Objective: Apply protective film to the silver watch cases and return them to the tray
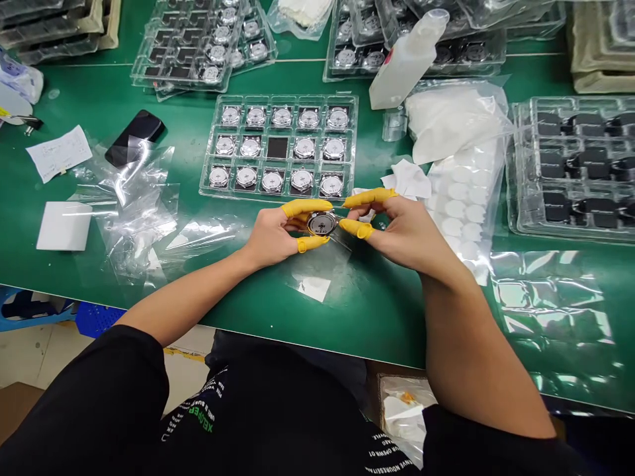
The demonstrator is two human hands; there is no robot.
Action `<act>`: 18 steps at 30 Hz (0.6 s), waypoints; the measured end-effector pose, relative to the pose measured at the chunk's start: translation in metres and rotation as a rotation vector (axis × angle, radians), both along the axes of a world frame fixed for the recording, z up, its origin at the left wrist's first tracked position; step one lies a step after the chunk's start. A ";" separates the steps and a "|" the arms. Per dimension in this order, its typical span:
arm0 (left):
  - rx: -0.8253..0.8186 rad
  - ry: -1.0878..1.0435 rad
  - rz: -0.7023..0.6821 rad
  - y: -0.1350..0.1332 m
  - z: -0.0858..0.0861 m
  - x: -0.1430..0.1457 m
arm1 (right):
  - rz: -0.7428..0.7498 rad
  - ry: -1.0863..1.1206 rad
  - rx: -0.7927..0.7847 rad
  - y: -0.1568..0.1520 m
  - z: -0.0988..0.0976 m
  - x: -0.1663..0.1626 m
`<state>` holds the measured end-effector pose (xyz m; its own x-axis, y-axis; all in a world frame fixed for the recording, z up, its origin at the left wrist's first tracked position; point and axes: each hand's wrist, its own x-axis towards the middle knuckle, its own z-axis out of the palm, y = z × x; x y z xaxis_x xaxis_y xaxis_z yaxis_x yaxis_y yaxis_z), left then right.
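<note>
A round silver watch case (321,224) is held just above the table, its engraved back facing up. My left hand (278,231) grips it from the left, thumb below and index finger above, both in yellow finger cots. From the right, my right hand (391,221) is closed at its edge, the yellow-covered thumb touching the rim and the index finger bent over the upper right. Its other fingertips are partly hidden. Behind my hands lies a clear plastic tray (203,178) with several watch cases; one middle pocket shows only its black pad.
Clear film (143,218), a black phone (133,137) and a white block (64,226) lie left. A white bottle (409,59) stands behind. To the right are sheets of round white stickers (456,205) and trays of black parts (513,192). The table's front edge is near my body.
</note>
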<state>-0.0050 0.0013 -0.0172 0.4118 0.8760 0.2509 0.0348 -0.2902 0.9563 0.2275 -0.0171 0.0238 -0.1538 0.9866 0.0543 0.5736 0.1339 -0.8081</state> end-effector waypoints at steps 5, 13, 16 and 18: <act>0.090 0.030 0.006 0.003 -0.001 -0.001 | -0.022 0.023 -0.053 0.001 0.005 -0.002; -0.327 -0.065 -0.013 0.004 0.003 0.001 | 0.015 -0.195 0.196 0.002 -0.003 0.000; -0.450 -0.071 -0.013 0.008 0.006 0.001 | -0.033 -0.070 0.263 -0.003 0.007 -0.004; -0.465 -0.034 -0.009 0.008 0.007 0.001 | -0.076 0.212 0.196 -0.006 0.014 -0.009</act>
